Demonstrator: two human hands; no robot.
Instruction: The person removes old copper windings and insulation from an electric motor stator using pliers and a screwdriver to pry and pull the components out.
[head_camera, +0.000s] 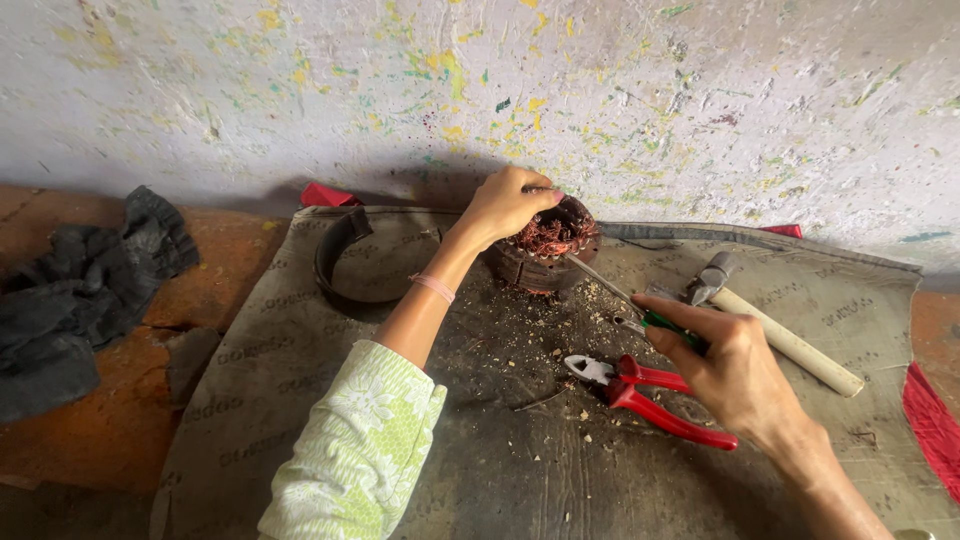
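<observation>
The right hand (735, 365) pinches a screwdriver (610, 285) whose shaft slants up-left into the stator (545, 245) that the left hand (505, 205) grips on top.

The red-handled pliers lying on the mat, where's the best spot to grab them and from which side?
Grip the pliers by the two red handles, which splay toward the lower right while the metal jaws point upper left. They lie flat and free on the mat, just beneath the right hand, so that hand could likely drop from above and close around both handles near their middle.
</observation>
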